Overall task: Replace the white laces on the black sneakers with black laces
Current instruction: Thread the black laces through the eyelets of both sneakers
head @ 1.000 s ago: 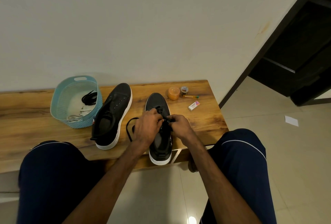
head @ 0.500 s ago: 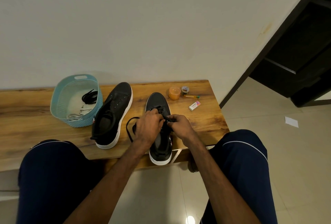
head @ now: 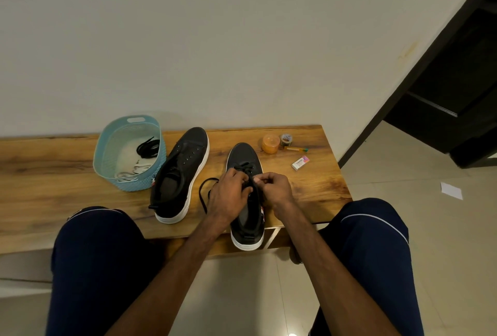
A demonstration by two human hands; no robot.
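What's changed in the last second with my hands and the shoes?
Hardly anything. The left hand and right hand stay pinching the black lace over the right-hand sneaker; their fingers only shift slightly. The other sneaker and the basket have not moved.

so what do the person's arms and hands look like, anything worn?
Left hand and right hand are bare: no gloves, and no rings or watch that I can see. Left forearm and right forearm are uncovered to the frame edge, no sleeves in view. Below them, dark navy trousers with thin white piping across each knee.
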